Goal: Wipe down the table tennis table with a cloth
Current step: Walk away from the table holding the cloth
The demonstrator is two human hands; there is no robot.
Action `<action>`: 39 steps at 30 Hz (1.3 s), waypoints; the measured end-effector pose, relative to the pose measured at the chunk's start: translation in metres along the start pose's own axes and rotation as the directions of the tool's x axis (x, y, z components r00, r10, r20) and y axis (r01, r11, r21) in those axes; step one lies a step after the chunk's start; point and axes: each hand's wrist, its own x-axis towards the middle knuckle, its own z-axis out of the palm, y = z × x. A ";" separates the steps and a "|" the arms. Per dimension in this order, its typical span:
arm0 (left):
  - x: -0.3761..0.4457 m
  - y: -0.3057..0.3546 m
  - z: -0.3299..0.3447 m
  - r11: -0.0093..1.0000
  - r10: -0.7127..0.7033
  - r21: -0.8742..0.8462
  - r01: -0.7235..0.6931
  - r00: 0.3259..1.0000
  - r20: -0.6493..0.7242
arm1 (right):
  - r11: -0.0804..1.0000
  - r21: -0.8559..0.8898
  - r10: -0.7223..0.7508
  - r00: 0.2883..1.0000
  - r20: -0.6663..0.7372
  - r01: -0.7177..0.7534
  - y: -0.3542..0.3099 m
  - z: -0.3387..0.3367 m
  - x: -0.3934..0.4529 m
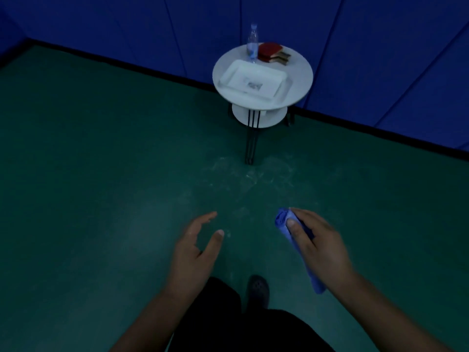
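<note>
A rolled blue cloth (281, 221) sits in the person's right hand (317, 240), thumb and fingers curled round its upper end while the loose tail hangs down past the wrist. The left hand (195, 247) is held out beside it, well apart from the cloth, fingers relaxed and slightly spread, gripping nothing. Both hands hover in the dim light above a green floor (88, 174), where a pale scuffed patch (253, 179) shows ahead of them. Below, a dark shoe (257, 288) and dark trousers (228, 326) fill the lower edge of the view.

Farther off, by the blue wall (127, 26), stands a small round white counter (299, 80) on dark legs, with a lower white shelf (274, 118) beneath its top. A shallow white rectangular tray (233, 74) lies on the near side of the top; something small and greyish rests inside it toward the right, too blurred to make out. Behind the tray stands an upright clear plastic bottle (252, 44), its contents not discernible. Just right of the bottle lie red-faced table tennis paddles (272, 52), stacked with handles pointing right. No table tennis table appears in this view.
</note>
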 end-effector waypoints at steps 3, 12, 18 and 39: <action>0.078 0.004 0.003 1.000 -0.006 -0.004 0.006 0.999 -0.053 | 1.000 -0.002 -0.021 1.000 0.003 0.021 -0.006 0.005 0.082; 0.334 0.002 0.019 0.995 0.068 0.074 -0.070 0.997 0.039 | 0.999 -0.026 0.023 0.999 -0.038 -0.024 -0.014 0.039 0.320; 0.488 0.025 0.040 0.981 0.161 0.078 -0.176 0.973 0.165 | 0.998 -0.030 0.053 0.993 -0.108 -0.056 -0.031 0.043 0.454; 0.837 0.008 0.185 0.992 0.022 0.119 -0.053 0.967 0.254 | 0.972 0.030 0.234 0.968 -0.094 -0.232 0.107 0.080 0.823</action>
